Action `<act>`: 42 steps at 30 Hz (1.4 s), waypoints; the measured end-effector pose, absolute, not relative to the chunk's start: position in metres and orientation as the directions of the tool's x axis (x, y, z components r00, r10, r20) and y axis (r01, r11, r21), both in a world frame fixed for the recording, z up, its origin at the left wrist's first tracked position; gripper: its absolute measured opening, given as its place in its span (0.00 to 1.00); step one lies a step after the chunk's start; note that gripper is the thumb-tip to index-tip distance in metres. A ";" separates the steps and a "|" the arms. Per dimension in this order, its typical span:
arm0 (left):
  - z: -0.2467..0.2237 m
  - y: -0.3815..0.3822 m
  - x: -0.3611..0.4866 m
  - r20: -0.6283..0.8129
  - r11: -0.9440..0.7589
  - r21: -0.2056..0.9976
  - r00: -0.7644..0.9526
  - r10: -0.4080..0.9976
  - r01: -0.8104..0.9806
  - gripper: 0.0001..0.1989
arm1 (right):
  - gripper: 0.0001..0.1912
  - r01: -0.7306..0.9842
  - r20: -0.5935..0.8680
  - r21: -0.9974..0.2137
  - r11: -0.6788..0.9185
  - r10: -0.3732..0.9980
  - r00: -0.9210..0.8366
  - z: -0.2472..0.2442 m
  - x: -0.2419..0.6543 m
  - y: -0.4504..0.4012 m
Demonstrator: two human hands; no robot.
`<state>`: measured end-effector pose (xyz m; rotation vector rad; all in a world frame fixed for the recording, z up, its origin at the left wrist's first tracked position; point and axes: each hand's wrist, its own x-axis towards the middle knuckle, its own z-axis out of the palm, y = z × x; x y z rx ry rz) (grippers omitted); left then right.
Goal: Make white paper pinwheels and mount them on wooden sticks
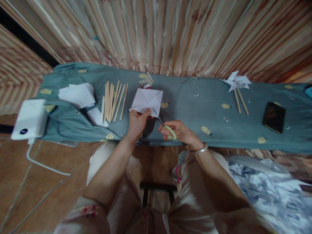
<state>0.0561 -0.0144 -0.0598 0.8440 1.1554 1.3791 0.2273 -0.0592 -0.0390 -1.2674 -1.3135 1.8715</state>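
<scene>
My left hand (139,122) pinches the lower edge of a square white sheet of paper (146,97), its thumb on top. Slits or creases run from the sheet's corners toward its middle. My right hand (179,130) is closed on the green handles of a pair of scissors (170,131). The scissor blades meet the paper at its lower right corner. Just behind the sheet is a small open box (145,85) of shiny metal bits, partly covered by it. Several wooden sticks (114,100) lie left of my left hand.
A paper stack (78,94) and a smaller piece (97,116) lie left. White pinwheels (236,81) on sticks and a dark phone (274,117) lie right. A white power bank (30,118) with a cable sits at the left end. A bag of paper scraps (265,188) stands lower right.
</scene>
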 end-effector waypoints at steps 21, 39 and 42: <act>-0.057 -0.018 0.059 -0.130 0.085 0.939 -0.114 0.985 -0.333 0.13 | 0.26 0.105 -0.376 -0.925 -0.365 0.836 -0.400 -0.042 0.227 -0.058; -0.060 -0.019 0.059 -0.131 0.094 0.942 -0.094 0.987 -0.322 0.15 | 0.27 0.104 -0.354 -0.934 -0.342 0.850 -0.389 -0.049 0.227 -0.057; -0.060 -0.019 0.059 -0.130 0.094 0.943 -0.093 0.987 -0.321 0.15 | 0.27 0.111 -0.357 -0.933 -0.342 0.847 -0.393 -0.049 0.227 -0.057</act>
